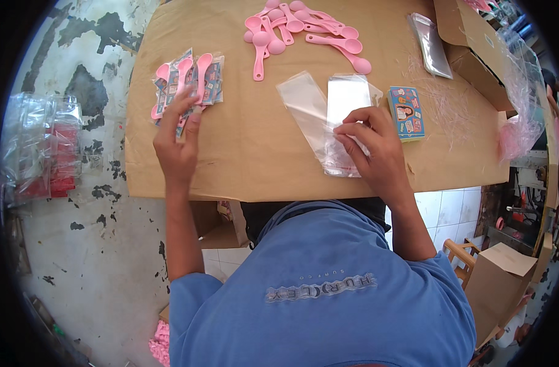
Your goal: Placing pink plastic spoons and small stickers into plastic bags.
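At the left of the table, my left hand [178,134] is over a small pile of clear packets [215,82] with printed blue cards and pink measuring spoons [184,70] in them. Its thumb and fingers close on the lower end of one bagged spoon [203,70]. My right hand [375,145] bends over a stack of clear plastic bags [347,101], thumb and forefinger pinched at the top bag's left edge. Another clear bag [301,101] lies slantwise beside the stack. Right of it sits a stack of printed blue cards [407,113].
Loose pink measuring spoons [260,52] lie heaped at the far middle. Farther right are a bundle of clear bags [431,46], an open cardboard box [475,52] and shredded strands [444,110]. Brown paper [243,140] covers the table. Wrapped bundles [44,147] lie off its left side.
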### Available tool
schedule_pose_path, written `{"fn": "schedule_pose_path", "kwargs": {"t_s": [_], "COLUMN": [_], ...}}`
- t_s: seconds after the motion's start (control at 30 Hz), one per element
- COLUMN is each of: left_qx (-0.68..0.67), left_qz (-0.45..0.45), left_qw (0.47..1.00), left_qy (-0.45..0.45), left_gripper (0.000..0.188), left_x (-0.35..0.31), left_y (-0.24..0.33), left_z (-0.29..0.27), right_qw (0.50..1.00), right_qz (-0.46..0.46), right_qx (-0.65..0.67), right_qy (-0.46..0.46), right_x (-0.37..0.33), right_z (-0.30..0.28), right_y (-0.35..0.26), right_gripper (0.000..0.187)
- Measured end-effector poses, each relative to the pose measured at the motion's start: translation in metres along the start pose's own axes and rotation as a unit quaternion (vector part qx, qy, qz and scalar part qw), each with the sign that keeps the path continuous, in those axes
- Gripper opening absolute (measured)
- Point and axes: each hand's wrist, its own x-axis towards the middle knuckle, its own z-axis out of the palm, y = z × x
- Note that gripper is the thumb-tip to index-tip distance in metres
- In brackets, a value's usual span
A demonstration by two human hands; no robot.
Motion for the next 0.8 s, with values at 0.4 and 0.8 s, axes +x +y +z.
{"fn": "schedule_pose_path", "kwargs": {"t_s": [0.4, 0.8], "left_qx": [-0.555, -0.639], "left_qz": [-0.314, -0.38], "left_qw": [0.742, 0.664], "left_qy": [-0.205, -0.084], "left_gripper": [0.031, 0.034], "left_x": [-0.037, -0.05], "left_y": [0.088, 0.085], "left_z": [0.089, 0.091], "right_qw": [0.993, 0.924], "right_qz": [-0.065, 0.352], "right_qx": [0.035, -0.07], "right_qy": [-0.096, 0.13], "right_x": [0.006, -0.024], "right_z": [-0.01, -0.073], "right_y": [-0.039, 0.053], "right_gripper": [0.015, 0.04]}}
